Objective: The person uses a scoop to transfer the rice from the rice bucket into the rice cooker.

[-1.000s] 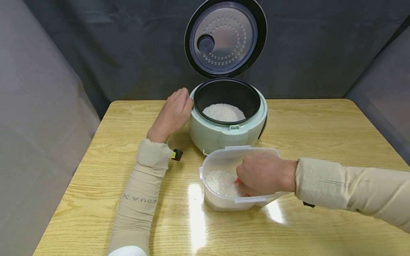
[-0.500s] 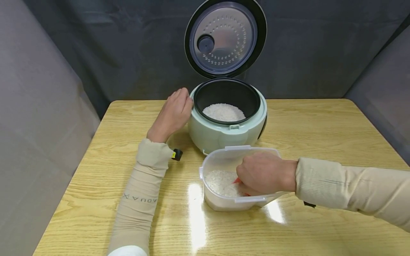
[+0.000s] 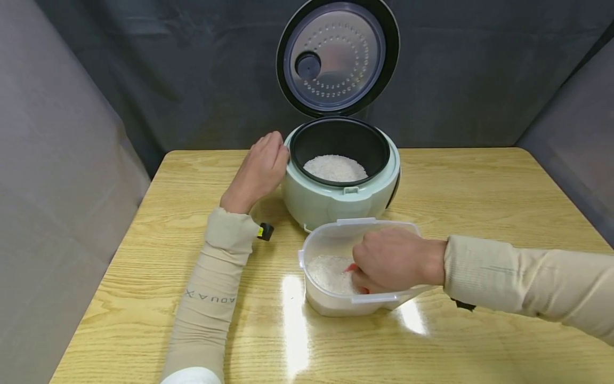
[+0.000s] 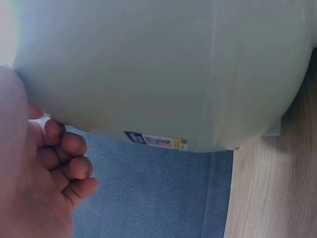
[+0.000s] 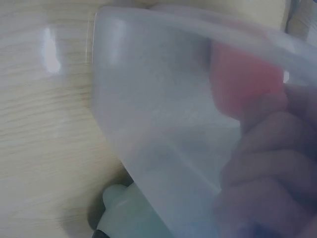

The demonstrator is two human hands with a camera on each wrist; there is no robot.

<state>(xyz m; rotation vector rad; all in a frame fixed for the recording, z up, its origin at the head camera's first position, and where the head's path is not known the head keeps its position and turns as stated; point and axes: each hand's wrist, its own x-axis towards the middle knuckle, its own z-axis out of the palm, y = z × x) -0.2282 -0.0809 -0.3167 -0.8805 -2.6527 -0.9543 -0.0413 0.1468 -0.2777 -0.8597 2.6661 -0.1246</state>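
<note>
A pale green rice cooker (image 3: 326,205) stands with its lid (image 3: 338,58) raised. White rice (image 3: 336,168) lies in its black inner pot (image 3: 331,136). My left hand (image 3: 261,168) grips the cooker's upper left side, and its curled fingers (image 4: 74,168) show at the edge in the left wrist view. In front stands a translucent plastic bin (image 3: 326,310) holding rice (image 3: 331,273). Reaching inside the bin, my right hand (image 3: 390,260) holds a red scoop (image 3: 352,268), mostly hidden behind the fingers. Through the bin's wall, the scoop (image 5: 242,79) appears in the right wrist view.
The wooden table (image 3: 168,256) carries both cooker and bin, which stand close together. A dark curtain (image 3: 216,80) hangs behind its far edge, and grey panels (image 3: 62,160) flank it.
My right hand has shifted slightly left inside the bin, and the red scoop has moved with it. The left hand and the rice cooker have stayed in place.
</note>
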